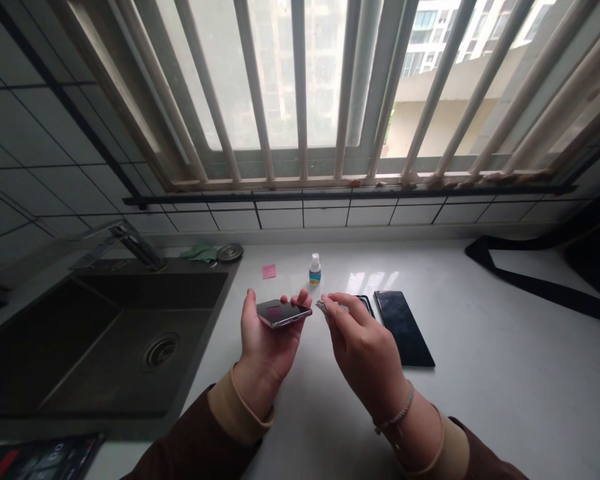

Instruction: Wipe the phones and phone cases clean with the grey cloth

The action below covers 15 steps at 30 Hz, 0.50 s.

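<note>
A dark, glossy phone rests in my left hand, screen up, with the fingers curled round its far edge and the thumb at its left side. My right hand is closed just right of the phone, pinching a small crumpled whitish piece between thumb and fingertips; it looks like cloth or tissue. A gap separates that piece from the phone. Beyond both hands a small bottle with a white cap stands upright. Partly hidden behind my right hand lies a dark-edged object.
A black flat slab lies right of my right hand. A pink note is on the white counter. The sink and faucet are at left, a black strap at right, another device at bottom left.
</note>
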Motion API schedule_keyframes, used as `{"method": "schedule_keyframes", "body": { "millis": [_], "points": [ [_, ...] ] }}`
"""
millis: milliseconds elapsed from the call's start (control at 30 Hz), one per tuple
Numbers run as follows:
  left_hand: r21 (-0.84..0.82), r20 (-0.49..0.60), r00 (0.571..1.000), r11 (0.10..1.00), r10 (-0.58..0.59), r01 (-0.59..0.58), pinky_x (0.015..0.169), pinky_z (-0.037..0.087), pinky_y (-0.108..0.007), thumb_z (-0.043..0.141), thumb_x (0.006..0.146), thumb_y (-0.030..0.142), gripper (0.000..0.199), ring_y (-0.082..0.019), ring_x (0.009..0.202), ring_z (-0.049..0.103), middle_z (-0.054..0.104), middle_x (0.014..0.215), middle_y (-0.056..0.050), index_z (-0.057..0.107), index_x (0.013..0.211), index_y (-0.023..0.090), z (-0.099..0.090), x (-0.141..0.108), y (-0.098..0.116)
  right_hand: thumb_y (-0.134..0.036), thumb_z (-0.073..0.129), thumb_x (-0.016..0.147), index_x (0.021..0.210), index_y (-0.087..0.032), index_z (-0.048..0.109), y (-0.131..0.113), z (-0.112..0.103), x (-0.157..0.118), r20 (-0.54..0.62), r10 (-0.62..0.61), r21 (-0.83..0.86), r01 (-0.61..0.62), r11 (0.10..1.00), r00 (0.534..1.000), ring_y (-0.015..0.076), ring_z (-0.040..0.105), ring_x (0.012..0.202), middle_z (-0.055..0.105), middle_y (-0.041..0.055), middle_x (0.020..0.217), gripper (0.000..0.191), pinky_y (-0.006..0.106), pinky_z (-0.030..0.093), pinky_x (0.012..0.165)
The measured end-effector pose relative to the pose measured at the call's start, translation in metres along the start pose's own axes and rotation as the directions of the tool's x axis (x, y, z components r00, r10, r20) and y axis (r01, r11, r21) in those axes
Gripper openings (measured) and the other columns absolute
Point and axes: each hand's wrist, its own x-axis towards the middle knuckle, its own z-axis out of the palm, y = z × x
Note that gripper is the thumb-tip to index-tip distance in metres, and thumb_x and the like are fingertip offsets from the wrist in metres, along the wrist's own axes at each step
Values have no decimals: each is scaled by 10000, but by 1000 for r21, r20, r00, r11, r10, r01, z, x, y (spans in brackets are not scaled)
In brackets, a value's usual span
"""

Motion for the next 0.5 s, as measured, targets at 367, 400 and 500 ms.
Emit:
{"method": "schedule_keyframes", "body": {
  "millis": [367,400,500],
  "points": [
    [246,81,997,969,3,-23,554,620,-390,602,954,673,481,-190,536,624,603,725,-23,537,864,205,-2,5,-3,-357,556,1068,1049,-202,781,3,-1,3,108,387,491,-388,780,916,225,728,854,783,76,959,274,338,596,762],
    [318,102,995,947,6,-39,548,616,-388,621,941,681,480,-178,518,605,592,723,-2,531,884,212,-3,5,-3,-427,551,1067,1032,-190,783,9,3,3,198,482,523,-508,685,853,222,721,812,785,69,915,333,323,582,711],
    [540,199,971,841,-133,5,543,613,-375,660,917,687,480,-160,512,589,584,746,23,544,980,225,-9,4,-6,-544,540,1048,1056,-145,760,22,11,4,313,610,617,-644,452,728,225,709,773,783,77,891,456,312,564,668]
  ]
}}
